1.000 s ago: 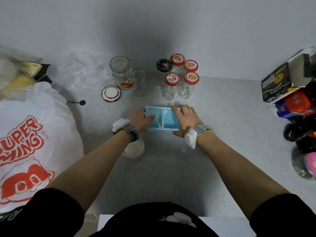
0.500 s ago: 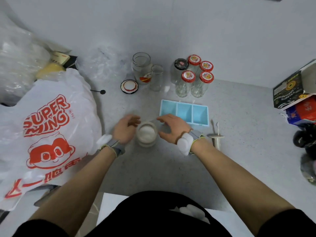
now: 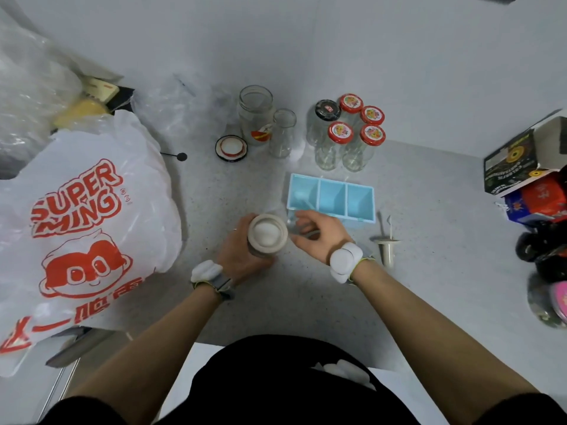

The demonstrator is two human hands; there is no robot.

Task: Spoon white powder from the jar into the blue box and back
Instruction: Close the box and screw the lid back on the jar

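A jar of white powder [image 3: 267, 235] stands open on the counter, and my left hand [image 3: 237, 253] grips its side. The light blue box [image 3: 360, 207], with three compartments, lies just behind and to the right of the jar. A pale spoon-like shape [image 3: 300, 196] shows in its left compartment. My right hand [image 3: 317, 233] hovers between the jar's rim and the box's front left corner, fingers and thumb curled. Something faint and translucent sits between them, and I cannot tell whether the hand holds it.
Two open glass jars [image 3: 256, 113] and a loose lid [image 3: 230, 147] stand at the back, beside several capped bottles [image 3: 339, 131]. A large printed plastic bag [image 3: 82, 216] fills the left. A small white funnel-like piece [image 3: 387, 248] lies right of my wrist. Boxes [image 3: 518, 161] crowd the right edge.
Both hands left the blue box and came toward me. My left hand took hold of the powder jar and brought it up in front of the box; my right hand moved beside its rim.
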